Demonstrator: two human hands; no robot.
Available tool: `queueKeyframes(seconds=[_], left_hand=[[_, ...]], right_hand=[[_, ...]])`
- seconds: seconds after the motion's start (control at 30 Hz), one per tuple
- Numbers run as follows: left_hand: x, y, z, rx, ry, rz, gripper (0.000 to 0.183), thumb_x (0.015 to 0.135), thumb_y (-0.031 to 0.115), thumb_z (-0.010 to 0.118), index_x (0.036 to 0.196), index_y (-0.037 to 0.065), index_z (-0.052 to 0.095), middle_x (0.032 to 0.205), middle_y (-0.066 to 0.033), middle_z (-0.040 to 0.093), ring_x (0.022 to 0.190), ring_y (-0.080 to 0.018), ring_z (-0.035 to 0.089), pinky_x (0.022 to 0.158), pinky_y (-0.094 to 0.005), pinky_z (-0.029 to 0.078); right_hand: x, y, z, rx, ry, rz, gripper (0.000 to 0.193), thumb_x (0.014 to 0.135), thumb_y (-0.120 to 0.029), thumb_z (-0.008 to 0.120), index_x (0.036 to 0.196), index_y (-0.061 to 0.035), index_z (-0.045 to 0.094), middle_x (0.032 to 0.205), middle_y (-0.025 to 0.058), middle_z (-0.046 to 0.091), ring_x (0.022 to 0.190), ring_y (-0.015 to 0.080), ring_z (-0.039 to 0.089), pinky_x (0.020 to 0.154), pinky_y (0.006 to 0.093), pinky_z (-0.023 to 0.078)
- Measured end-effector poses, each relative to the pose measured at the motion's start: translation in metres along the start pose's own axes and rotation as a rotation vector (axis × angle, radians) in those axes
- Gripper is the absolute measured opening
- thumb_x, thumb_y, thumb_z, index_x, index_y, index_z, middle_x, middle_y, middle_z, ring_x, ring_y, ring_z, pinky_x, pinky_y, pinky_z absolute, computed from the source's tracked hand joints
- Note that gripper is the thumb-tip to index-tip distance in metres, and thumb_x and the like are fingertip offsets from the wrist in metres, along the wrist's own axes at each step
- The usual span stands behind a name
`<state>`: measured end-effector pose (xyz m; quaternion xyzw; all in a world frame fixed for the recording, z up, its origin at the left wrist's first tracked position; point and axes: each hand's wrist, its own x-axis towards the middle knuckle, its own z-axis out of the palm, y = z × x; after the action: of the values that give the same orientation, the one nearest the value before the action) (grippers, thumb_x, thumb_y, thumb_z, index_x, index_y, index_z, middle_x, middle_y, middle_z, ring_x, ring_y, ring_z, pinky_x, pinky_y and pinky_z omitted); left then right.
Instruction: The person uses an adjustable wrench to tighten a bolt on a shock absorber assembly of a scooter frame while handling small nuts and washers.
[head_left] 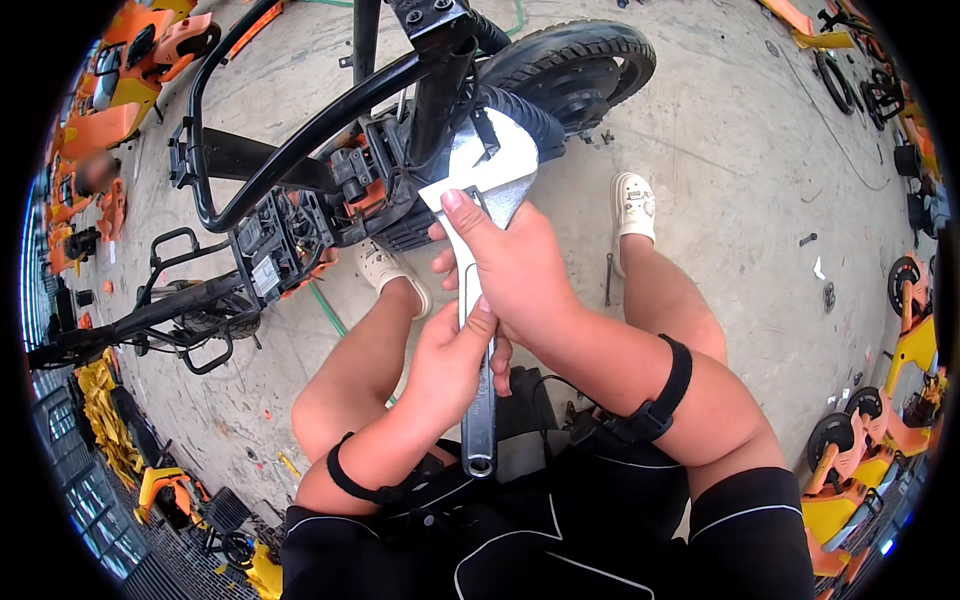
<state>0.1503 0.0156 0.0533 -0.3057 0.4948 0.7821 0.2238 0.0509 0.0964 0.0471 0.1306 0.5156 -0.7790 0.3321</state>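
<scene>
Head view looked down on a concrete floor [740, 150] where a stripped black bicycle frame [300, 140] lay tilted across the far left, its curved tubes running up to a square post at the top middle. Because the frame lay on its side, the rear wheel [575, 65] with its knobbed black tyre rested on the floor at the far middle, and the opened orange-and-black housing [350, 195] with its wiring faced up toward the person, within easy reach. The person sat low with bare knees spread to either side, cream clogs [632, 205] planted on the floor near the wheel, so the work sat between the legs.

A large silver adjustable wrench [480, 300] stood nearly upright in the middle, its head against the frame just below the square post and its long handle pointing back toward the lap. The right hand [510, 270] was clenched round the upper handle, thumb stretched up onto the wrench head, which looked suited to steadying the head or reaching its adjuster. The left hand [455, 355] was closed round the handle just below, touching the right hand, a two-handed hold that gave leverage on the long shaft. Black straps [660, 400] circled both forearms.

Orange body panels [120, 90] lay scattered at the far left, and small orange and yellow ride-on vehicles [880, 440] stood along the right edge, well apart from the work.
</scene>
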Motion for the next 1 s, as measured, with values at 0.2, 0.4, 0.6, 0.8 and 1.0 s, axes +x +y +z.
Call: queueKeyframes(seconds=[0.2,0.4,0.6,0.8,1.0], left_hand=[[0.0,-0.001,0.001,-0.006,-0.014,0.028,0.035,0.104,0.038,0.042,0.1,0.004,0.05,0.061,-0.0067,0.05,0.046,-0.0172,0.053,0.045,-0.0285,0.049],[0.009,-0.004,0.001,0.03,0.013,0.016,0.049,0.104,0.048,0.033,0.093,0.004,0.049,0.055,-0.0055,0.046,0.041,-0.017,0.05,0.042,-0.0294,0.047],[0.011,-0.004,0.003,0.004,0.005,-0.029,0.058,0.102,0.055,0.031,0.086,0.004,0.05,0.053,-0.0052,0.044,0.039,-0.0167,0.048,0.041,-0.0302,0.046],[0.016,-0.007,0.004,0.011,0.008,-0.027,0.059,0.101,0.058,0.032,0.084,0.004,0.049,0.052,-0.0052,0.043,0.039,-0.0168,0.046,0.041,-0.0306,0.045],[0.024,-0.015,-0.002,-0.033,-0.045,-0.029,0.058,0.101,0.058,0.033,0.082,0.004,0.047,0.054,-0.0053,0.044,0.041,-0.0167,0.047,0.043,-0.0315,0.045]], right_hand=[[-0.003,-0.004,0.002,-0.024,0.019,0.004,0.044,0.093,-0.039,0.065,0.109,0.0003,0.055,0.089,0.009,0.065,0.065,0.0127,0.059,0.054,0.0288,0.05],[-0.004,-0.005,0.003,-0.047,0.055,0.0,0.042,0.093,-0.037,0.066,0.108,0.0004,0.056,0.091,0.0091,0.065,0.067,0.013,0.06,0.054,0.0289,0.05],[0.002,-0.002,-0.004,-0.029,0.007,0.017,0.039,0.092,-0.034,0.067,0.106,0.0006,0.058,0.093,0.009,0.066,0.068,0.013,0.061,0.055,0.0296,0.051],[0.018,-0.001,-0.012,0.131,-0.138,0.067,0.037,0.089,-0.03,0.07,0.109,0.0001,0.06,0.096,0.0089,0.067,0.066,0.0122,0.058,0.055,0.0277,0.05],[0.019,-0.006,-0.009,0.052,-0.086,0.2,0.033,0.087,-0.031,0.072,0.1,-0.0009,0.065,0.088,0.0067,0.067,0.064,0.0104,0.055,0.055,0.0271,0.047]])
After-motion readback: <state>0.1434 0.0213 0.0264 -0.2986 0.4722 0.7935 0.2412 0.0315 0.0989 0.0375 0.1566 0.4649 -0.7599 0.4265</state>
